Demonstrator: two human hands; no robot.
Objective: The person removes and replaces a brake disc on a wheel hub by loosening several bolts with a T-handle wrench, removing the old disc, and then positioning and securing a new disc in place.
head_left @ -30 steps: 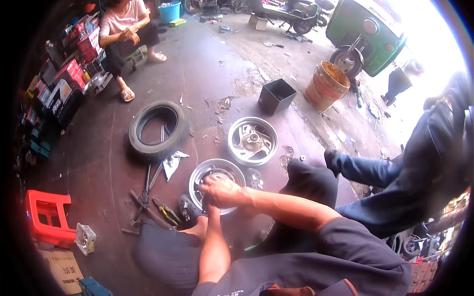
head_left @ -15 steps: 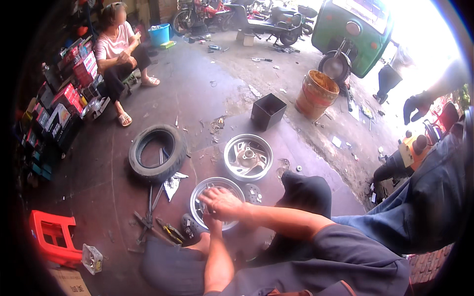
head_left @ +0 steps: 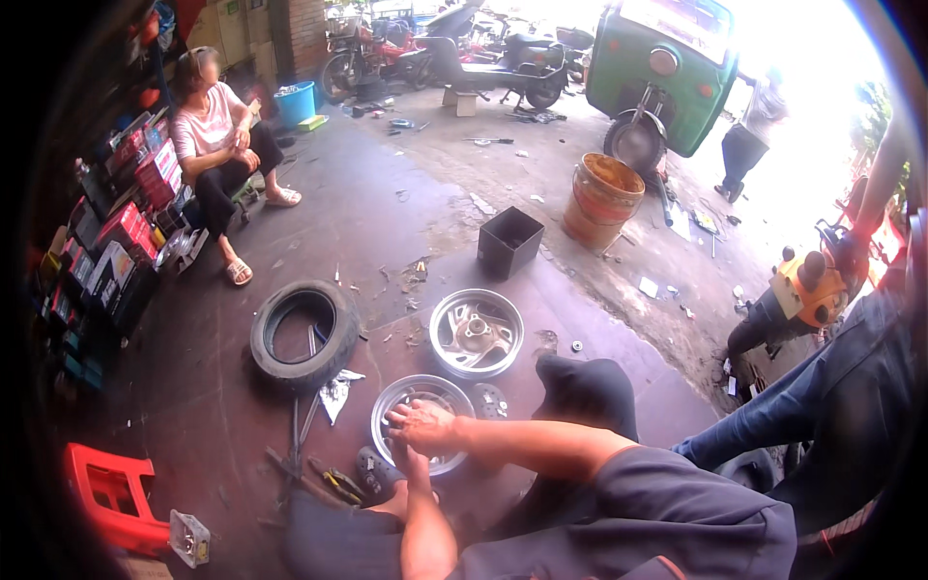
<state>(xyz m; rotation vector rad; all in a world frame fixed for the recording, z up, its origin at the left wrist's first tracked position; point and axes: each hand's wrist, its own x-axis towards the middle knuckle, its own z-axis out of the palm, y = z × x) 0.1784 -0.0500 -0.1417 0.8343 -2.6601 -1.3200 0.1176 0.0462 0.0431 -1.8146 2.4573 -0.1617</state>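
Low over the nearer silver wheel rim is my right hand, palm down with its fingers stretched toward the left, nothing seen held in it. My left hand comes up just below it at the rim's near side. The right hand covers the left fingers, so I cannot see what they hold, if anything. Both hands hide much of the rim's hub. A second spoked wheel rim lies flat just beyond. To the left, a black tire rests on the floor with metal bars poking through it.
Pliers and long tools lie by my left shoe. A red stool stands at left. Ahead are a black box and a rusty bucket. One person sits at far left; another in jeans is close at right.
My view has shifted slightly, so the scene sits a little lower and to the left. Both hands remain at the nearer rim. The arm of the person at right has moved.
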